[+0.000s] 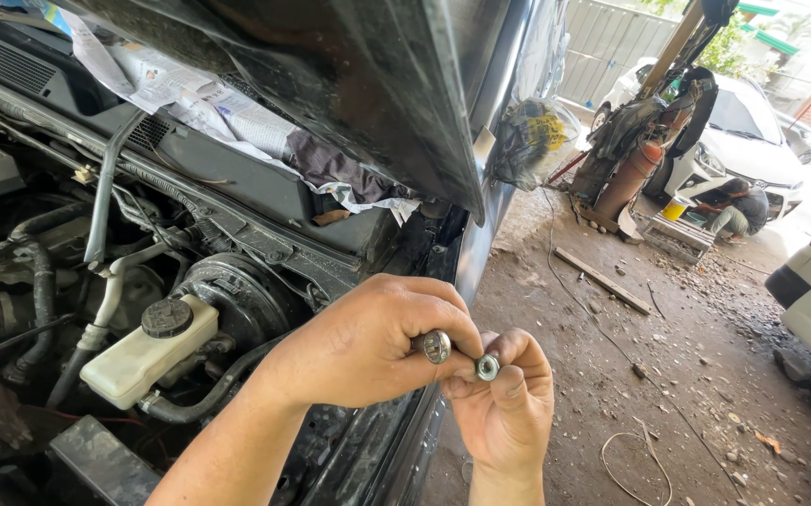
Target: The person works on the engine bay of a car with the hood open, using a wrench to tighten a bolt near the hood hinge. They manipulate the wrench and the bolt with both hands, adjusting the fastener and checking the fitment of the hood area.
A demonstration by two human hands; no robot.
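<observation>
Left hand (368,342): enters from the lower left on a bare forearm that rises diagonally toward the centre. The back of the hand faces the camera, knuckles up. The fingers are curled inward and the thumb is pressed toward the forefinger in a closed pinch at the hand's right edge.

Right hand (504,403): rises near-vertically from the bottom edge, just right of the left hand, wrist straight. The palm side faces the camera. The fingers are folded down over the palm; thumb and forefinger meet in a closed pinch at the upper left of the hand.

The two pinches sit just beside each other, fingertips nearly touching.
</observation>
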